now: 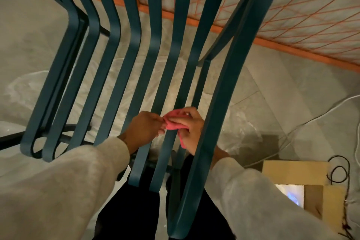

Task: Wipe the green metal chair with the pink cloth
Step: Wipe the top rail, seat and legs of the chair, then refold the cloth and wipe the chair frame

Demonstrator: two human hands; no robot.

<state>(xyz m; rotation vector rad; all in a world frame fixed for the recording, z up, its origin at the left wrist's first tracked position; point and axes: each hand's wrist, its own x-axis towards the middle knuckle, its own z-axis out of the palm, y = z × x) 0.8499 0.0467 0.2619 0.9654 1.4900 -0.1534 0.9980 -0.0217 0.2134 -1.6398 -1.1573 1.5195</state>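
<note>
Green metal chair [231, 76] stood close before you, slats running past both hands. Pink cloth [172, 122] sat bunched on one slat, between your hands. Your right hand [191, 128] gripped cloth, fingers curled over it; left hand [144, 128] pinched its edge with fingertips. Step seemed to be wiping single slat. Next move likely called for sliding cloth along that slat with snug grip, then shifting to neighbouring slat.

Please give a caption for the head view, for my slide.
Left hand and right hand hold the pink cloth at a slat of the green metal chair.
</note>
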